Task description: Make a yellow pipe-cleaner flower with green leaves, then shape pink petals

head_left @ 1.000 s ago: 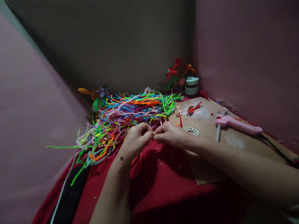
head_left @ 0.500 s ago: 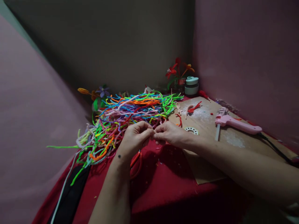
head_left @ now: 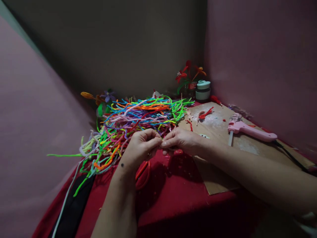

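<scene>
My left hand (head_left: pixel 143 143) and my right hand (head_left: pixel 179 140) meet fingertip to fingertip above the red cloth, just in front of a pile of coloured pipe cleaners (head_left: pixel 146 115). Both are closed in a pinch. Whatever sits between the fingertips is tiny and mostly covered; only a small pale or yellowish speck shows there. Red-handled scissors (head_left: pixel 143 173) lie on the cloth beside my left wrist, partly hidden by it. A white disc with holes (head_left: pixel 204 136) peeks out from behind my right wrist.
A pink glue gun (head_left: pixel 252 130) rests on a brown board (head_left: pixel 219 112) at the right, its cord trailing off. Red scraps (head_left: pixel 205 114) lie on the board. Behind stand a mint-lidded container (head_left: pixel 203 91) and red flowers (head_left: pixel 182 76). A pale cord (head_left: pixel 64 205) hangs at the left.
My hands stay pinched together, with slight finger movement. My right wrist now covers more of the white disc. The view has shifted very slightly.
</scene>
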The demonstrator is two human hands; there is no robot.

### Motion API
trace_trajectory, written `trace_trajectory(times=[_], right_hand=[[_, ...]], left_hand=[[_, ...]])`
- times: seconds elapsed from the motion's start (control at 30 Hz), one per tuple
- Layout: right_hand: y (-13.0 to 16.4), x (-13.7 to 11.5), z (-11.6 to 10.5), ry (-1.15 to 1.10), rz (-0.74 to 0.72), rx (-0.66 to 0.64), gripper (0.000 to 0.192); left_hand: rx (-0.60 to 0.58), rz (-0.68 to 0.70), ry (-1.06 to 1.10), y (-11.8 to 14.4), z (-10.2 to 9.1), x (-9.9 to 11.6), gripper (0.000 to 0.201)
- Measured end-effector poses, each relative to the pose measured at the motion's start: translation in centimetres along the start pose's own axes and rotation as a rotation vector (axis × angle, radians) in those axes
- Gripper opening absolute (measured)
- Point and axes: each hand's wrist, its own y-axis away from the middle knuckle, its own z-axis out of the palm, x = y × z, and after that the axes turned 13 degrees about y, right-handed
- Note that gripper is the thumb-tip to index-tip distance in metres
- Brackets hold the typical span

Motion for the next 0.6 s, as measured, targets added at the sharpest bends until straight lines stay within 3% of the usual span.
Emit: trace_trajectory(times=[0.13,0.33,0.6], right_hand=[[-0.02,-0.02,-0.05,0.009,-0.010,-0.009,0.015],[-0.01,-0.12,0.00,-0.057,0.013,0.026,0.019],[0.00,0.09,-0.13,-0.106,-0.002,-0.075,0.017]], left_hand=[[0.014,-0.023,0.052,-0.12,-0.25,-0.28,0.017],[0.040,0.156,0.052,-0.43,-0.50,-0.62,0.014],[0.001,0.122,-0.036,-0.47,-0.71,-0.55,0.013]])
